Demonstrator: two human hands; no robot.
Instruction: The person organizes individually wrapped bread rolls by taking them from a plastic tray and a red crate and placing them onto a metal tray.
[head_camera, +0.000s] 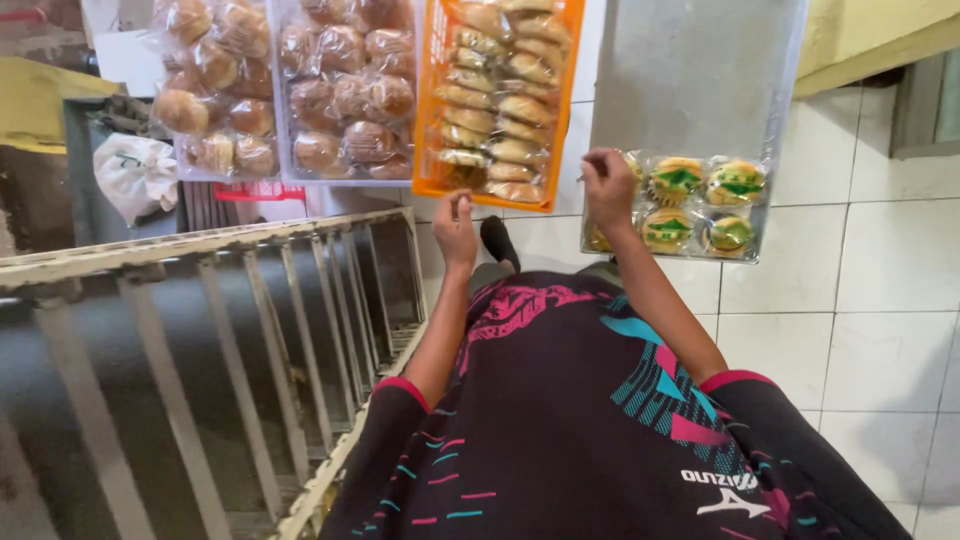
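Head view looks down on four trays side by side on the tiled floor (860, 290) — two clear trays (285, 150) of bagged round brown buns (345, 95), an orange tray (432, 120) of wrapped long rolls (500, 100), and a grey metal tray (700, 70) holding wrapped green-topped cakes (700, 205) only at its near end. Right hand (608, 185) hovers at those cakes with its grip pinched shut; what it pinches I cannot tell. Left hand (455, 225) hangs loosely curled and empty just before the orange tray, beside a metal rack (250, 330).

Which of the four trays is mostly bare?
The grey metal tray on the far right, by the right hand: only one row of wrapped green-topped buns at its near edge. The other three trays are packed full.
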